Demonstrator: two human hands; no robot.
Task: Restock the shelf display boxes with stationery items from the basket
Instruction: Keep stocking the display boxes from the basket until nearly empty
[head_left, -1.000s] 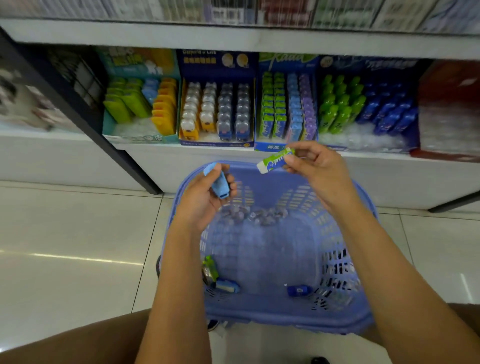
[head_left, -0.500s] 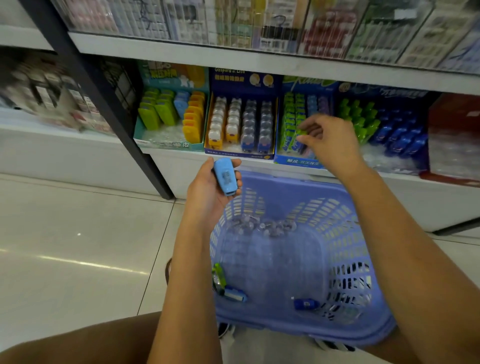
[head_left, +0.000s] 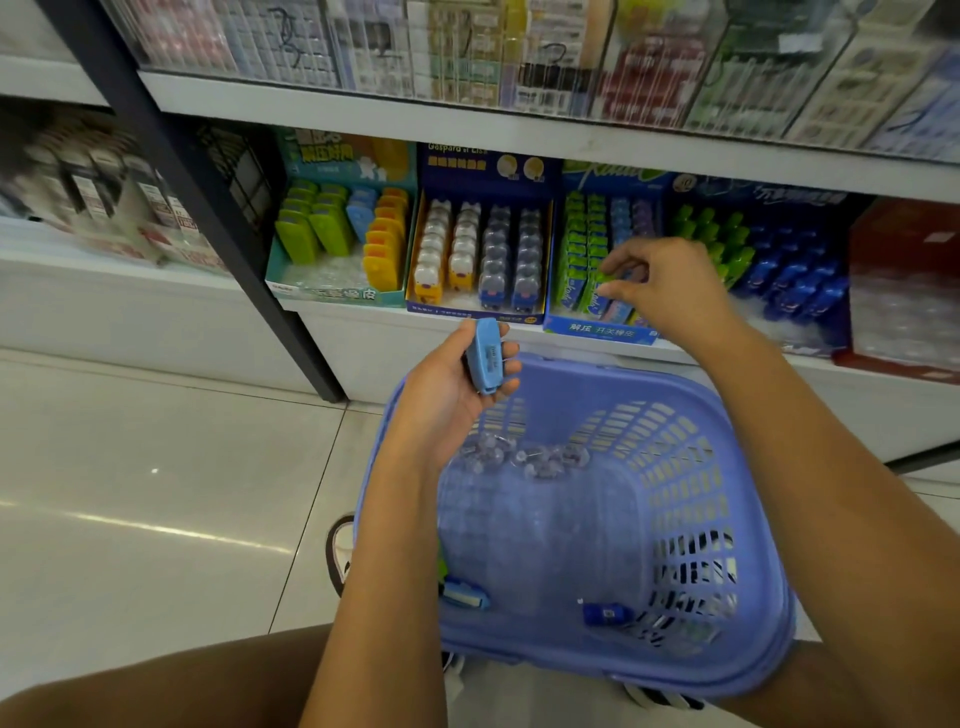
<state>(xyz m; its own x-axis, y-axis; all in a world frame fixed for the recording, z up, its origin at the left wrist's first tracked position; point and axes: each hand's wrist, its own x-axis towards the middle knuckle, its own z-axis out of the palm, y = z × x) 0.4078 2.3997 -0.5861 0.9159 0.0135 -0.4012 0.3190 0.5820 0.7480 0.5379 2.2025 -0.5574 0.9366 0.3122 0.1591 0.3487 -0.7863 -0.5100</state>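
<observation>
Since the earlier frame the right hand (head_left: 670, 291) has gone from above the basket into the blue display box (head_left: 602, 327), its fingers pinching a green-labelled stick (head_left: 597, 291) among the packed rows. Nearest, the lilac slotted plastic basket (head_left: 737, 670) holds small blue items (head_left: 605, 614) and clear blister packaging. Above its rim the left hand (head_left: 452, 395) is clenched around a smooth light-blue eraser case (head_left: 484, 356). Pushed in crooked, the stick could tip its upright neighbours; the glossy case might slip.
</observation>
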